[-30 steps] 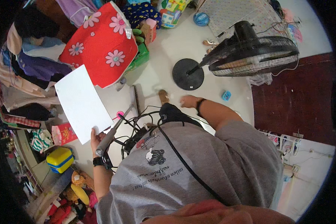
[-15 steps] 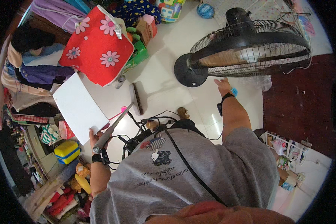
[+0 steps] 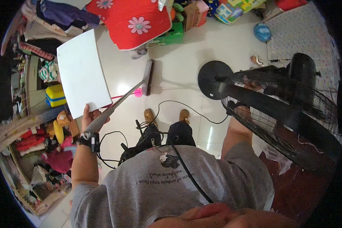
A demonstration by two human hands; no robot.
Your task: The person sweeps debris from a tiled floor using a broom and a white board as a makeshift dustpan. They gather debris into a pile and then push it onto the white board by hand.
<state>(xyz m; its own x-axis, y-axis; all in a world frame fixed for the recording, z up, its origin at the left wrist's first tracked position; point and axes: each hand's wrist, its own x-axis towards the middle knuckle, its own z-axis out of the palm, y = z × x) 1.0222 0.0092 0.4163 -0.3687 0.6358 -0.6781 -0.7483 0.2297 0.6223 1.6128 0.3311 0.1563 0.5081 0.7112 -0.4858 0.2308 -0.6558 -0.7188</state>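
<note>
My left hand (image 3: 92, 116) is closed around the grey handle of a broom (image 3: 123, 97) and also holds the lower edge of a white rectangular board (image 3: 81, 72). A thin red stick with a round pink end (image 3: 138, 92) runs out beside the handle. The dark-bristled broom head (image 3: 148, 78) is at the floor. On my right stands a black pedestal fan (image 3: 281, 102) with a round base (image 3: 215, 80). My right hand (image 3: 249, 83) reaches behind its wire guard near the pole; the fingers are mostly hidden, so their grip cannot be made out.
A red flowered cloth (image 3: 135, 22) and a green box (image 3: 171, 36) lie ahead. Shelves with toys and a yellow case (image 3: 56, 95) line the left. A blue ball (image 3: 262, 32) rests at the far right. A black cable (image 3: 193, 106) loops near my feet.
My right hand has gone from reaching openly beside the fan to behind its guard. The view has shifted, and both feet now show. My left hand still holds the broom and board.
</note>
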